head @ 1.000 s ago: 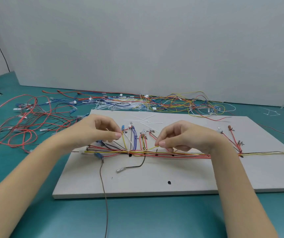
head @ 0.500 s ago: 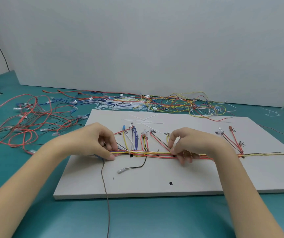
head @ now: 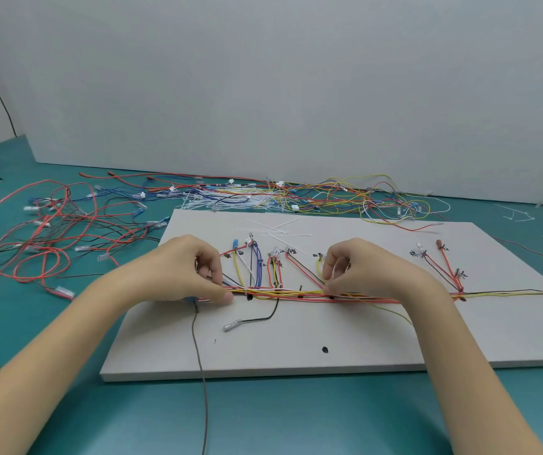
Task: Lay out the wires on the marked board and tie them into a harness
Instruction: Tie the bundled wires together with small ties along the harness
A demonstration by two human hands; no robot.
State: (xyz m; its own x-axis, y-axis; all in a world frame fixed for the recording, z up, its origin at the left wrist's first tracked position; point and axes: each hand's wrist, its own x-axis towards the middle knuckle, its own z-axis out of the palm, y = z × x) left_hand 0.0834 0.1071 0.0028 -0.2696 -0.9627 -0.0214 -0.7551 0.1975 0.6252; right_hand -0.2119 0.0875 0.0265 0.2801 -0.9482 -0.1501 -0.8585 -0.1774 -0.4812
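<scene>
A white marked board (head: 296, 353) lies on the teal table. Across its middle runs a bundle of red, yellow and black wires (head: 290, 293), with short branches going up to labelled marks and a split at the right end. My left hand (head: 185, 270) pinches the bundle's left part between thumb and fingers. My right hand (head: 362, 270) pinches a yellow wire (head: 320, 269) where it joins the bundle; its loose end trails off under my wrist. A black wire with a clear terminal (head: 232, 325) hangs below the bundle.
Loose white cable ties (head: 273, 228) lie at the board's far side. Tangles of red and black wires (head: 50, 231) cover the table at left, mixed coloured wires (head: 345, 200) behind the board. A grey-brown wire (head: 202, 372) runs off the board's front edge. A wall stands behind.
Both hands have dropped from above the board onto the bundle. The right hand has brought the yellow wire down along it and shifted right; the left hand slid down to the bundle's left part.
</scene>
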